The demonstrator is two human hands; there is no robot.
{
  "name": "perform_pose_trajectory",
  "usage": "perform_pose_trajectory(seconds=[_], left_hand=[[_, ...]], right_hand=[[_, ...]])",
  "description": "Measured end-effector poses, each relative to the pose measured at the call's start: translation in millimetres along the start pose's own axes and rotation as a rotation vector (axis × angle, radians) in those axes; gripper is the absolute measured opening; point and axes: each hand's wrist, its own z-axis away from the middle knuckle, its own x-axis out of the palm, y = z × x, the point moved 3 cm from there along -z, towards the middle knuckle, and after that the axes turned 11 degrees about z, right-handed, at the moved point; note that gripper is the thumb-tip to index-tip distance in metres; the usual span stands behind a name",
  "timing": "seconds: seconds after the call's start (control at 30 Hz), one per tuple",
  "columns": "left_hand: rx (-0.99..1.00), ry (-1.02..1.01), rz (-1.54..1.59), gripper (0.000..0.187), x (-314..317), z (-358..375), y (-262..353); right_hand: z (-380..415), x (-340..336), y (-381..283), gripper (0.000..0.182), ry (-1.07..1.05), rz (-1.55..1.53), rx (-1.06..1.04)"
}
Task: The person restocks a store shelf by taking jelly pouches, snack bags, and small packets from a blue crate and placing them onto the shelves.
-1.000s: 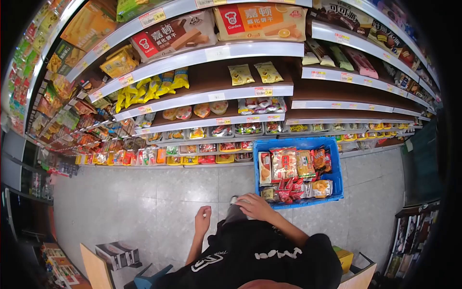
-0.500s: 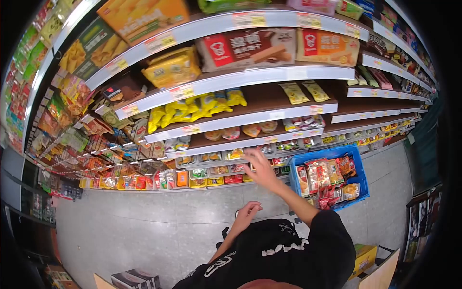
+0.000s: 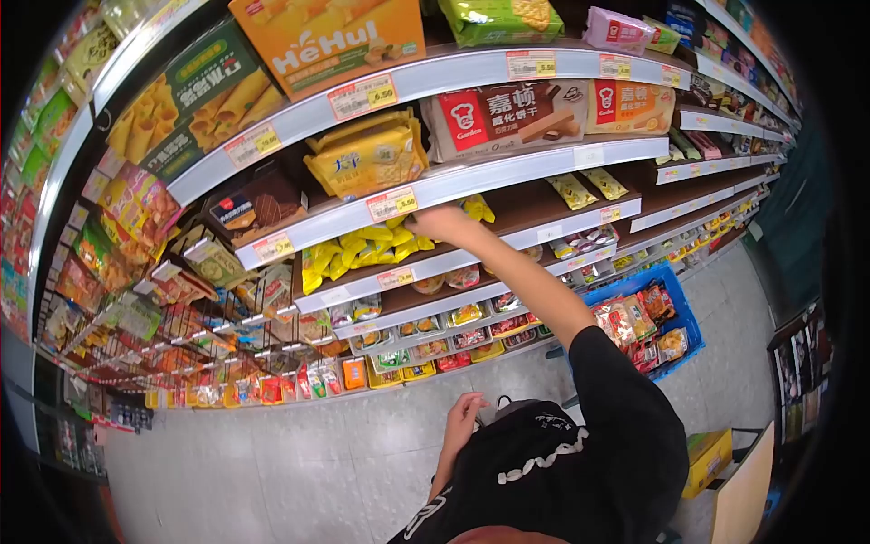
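My right hand (image 3: 439, 223) reaches into the shelf holding yellow snack packets (image 3: 367, 247), right at the packets near the middle. Its fingertips are hidden under the edge of the shelf above, so I cannot tell what they grip. A yellow biscuit pack (image 3: 367, 154) stands on the shelf just above that hand. My left hand (image 3: 464, 415) is low in front of my body over the floor, its fingers loosely bent and holding nothing. Farther right on the packet shelf lie two pale yellow-green packets (image 3: 571, 192).
A blue crate (image 3: 691, 331) filled with packaged snacks stands on the floor by my right arm. Above are a large orange box (image 3: 331, 45) and red-brown wafer packs (image 3: 507, 118). Small bins of snacks (image 3: 399, 359) line the bottom shelves. A yellow carton (image 3: 707, 461) is behind me at right.
My right hand has moved up and left from in front of the lower shelves into the yellow packets. My left hand stays low near my body. The view has shifted closer to the shelves.
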Motion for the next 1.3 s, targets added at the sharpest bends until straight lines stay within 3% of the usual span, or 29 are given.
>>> perform_pose_trajectory(seconds=[0.07, 0.13, 0.23, 0.47, 0.63, 0.67, 0.83, 0.9, 0.93, 0.97, 1.03, 1.1, 1.23, 1.3], left_hand=[[0.017, 0.019, -0.018, 0.026, -8, -2, 4], [-0.045, 0.029, 0.023, 0.028, -16, -3, 8], [-0.069, 0.026, -0.006, 0.029, -21, -12, 5], [-0.075, -0.119, -0.023, 0.029, -4, -27, 0], [-0.164, -0.195, 0.012, 0.030, 7, -29, 5], [-0.163, -0.194, 0.010, 0.030, 7, -30, 6], [-0.168, -0.188, 0.058, 0.032, 5, -33, 9], [-0.162, -0.153, 0.059, 0.032, 3, -33, 12], [-0.159, -0.139, 0.057, 0.032, 2, -33, 13], [-0.155, -0.122, 0.060, 0.032, 0, -34, 11], [-0.168, -0.123, 0.031, 0.033, -3, -34, 5], [-0.172, -0.118, 0.037, 0.034, -3, -35, 8], [-0.167, -0.073, 0.044, 0.034, -4, -36, 9], [-0.172, -0.049, 0.050, 0.034, -4, -35, 8]], right_hand=[[1, 15, 1, 0.050, 0.026, 0.026, 0.038], [7, 26, 6, 0.046, -0.004, -0.219, 0.257], [24, -5, 11, 0.039, 0.153, -0.270, 0.210], [87, -11, 113, 0.032, 0.080, -0.228, 0.312], [119, -21, 153, 0.043, 0.017, -0.158, 0.305], [122, -23, 153, 0.047, -0.112, -0.208, 0.258], [112, -41, 147, 0.048, -0.280, -0.279, 0.137], [105, -35, 155, 0.052, -0.417, -0.280, 0.303], [94, -38, 143, 0.057, -0.113, -0.108, 0.109], [83, -36, 124, 0.057, -0.114, -0.119, 0.097], [62, -32, 76, 0.056, -0.212, -0.148, 0.180], [30, -43, 14, 0.052, -0.563, -0.091, 0.135], [1, -24, -64, 0.046, 0.008, -0.091, -0.056], [-10, -9, -72, 0.043, 0.075, -0.045, -0.055]])
